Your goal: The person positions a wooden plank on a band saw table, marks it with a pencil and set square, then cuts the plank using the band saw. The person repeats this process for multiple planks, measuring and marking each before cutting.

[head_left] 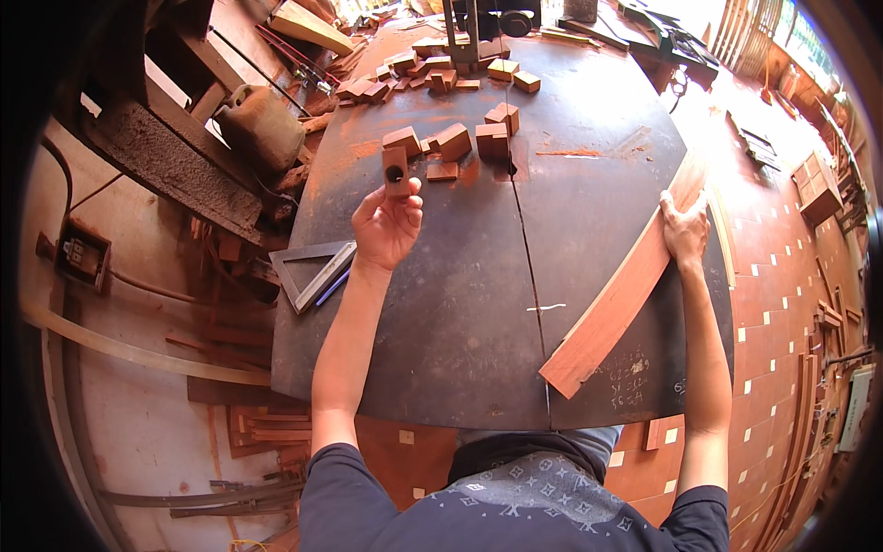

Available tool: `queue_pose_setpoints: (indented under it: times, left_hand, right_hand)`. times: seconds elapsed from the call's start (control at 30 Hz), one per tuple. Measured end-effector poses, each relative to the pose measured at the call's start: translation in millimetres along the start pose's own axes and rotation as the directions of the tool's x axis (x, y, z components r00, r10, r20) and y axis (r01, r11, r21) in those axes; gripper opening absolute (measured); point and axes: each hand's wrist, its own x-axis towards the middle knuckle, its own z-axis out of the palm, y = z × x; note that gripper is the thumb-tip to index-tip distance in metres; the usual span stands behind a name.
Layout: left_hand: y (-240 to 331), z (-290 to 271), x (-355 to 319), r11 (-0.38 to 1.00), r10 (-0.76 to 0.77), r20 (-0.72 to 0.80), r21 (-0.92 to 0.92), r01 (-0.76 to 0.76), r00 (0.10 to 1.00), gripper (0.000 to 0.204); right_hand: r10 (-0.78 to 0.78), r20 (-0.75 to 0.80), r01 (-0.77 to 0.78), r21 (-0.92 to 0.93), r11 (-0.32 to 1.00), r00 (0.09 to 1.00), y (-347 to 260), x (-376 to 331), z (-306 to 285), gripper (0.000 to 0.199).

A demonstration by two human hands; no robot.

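My left hand is closed around a small wooden block with a round dark hole in its face, raised over the left half of the dark table. On the right, my right hand grips the far part of a long reddish wooden board. That board lies slantwise on the table, its near end close to the slot. Just beyond the left hand are several cut wooden blocks. A metal set square and a blue pen lie left of my left forearm.
A saw's upright guide stands at the table's far end, where a thin blade meets the slot. More offcuts are heaped there, with orange sawdust around. A jerrycan stands off the left edge. Wood strips lie on the tiled floor at right.
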Motion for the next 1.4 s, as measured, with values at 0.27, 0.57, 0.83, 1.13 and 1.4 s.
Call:
queue_pose_setpoints:
  times: [0.27, 0.57, 0.83, 1.13, 1.4]
  left_hand:
    - [1, 6, -4, 0.998, -0.021, 0.017, 0.056, 0.02, 1.0, 0.034]
    - [9, 13, 15, 0.528, 0.303, -0.348, 0.836, 0.148, 0.887, 0.025]
    - [33, -2, 69, 0.483, 0.484, -0.302, 0.875, 0.037, 0.821, 0.039]
    - [-13, 59, 21, -0.068, 0.495, -0.078, 0.99, 0.127, 0.866, 0.048]
    - [-187, 157, -116, -0.414, -0.107, 0.008, 0.909, -0.052, 0.994, 0.099]
  right_hand:
    - [0.018, 0.0, -0.018, 0.0, 1.0, 1.0, -4, -2, -2, 0.095]
    - [0.01, -0.005, -0.01, -0.007, 1.0, 1.0, -1, 0, -2, 0.093]
    - [0.001, 0.003, -0.001, 0.015, 1.0, 1.0, -3, -3, -2, 0.093]
    - [0.055, -0.009, -0.055, 0.028, 0.998, 0.998, 1, -2, -2, 0.1]
    - [0.085, 0.115, -0.093, 0.07, 0.993, 0.99, -12, -4, -6, 0.111]
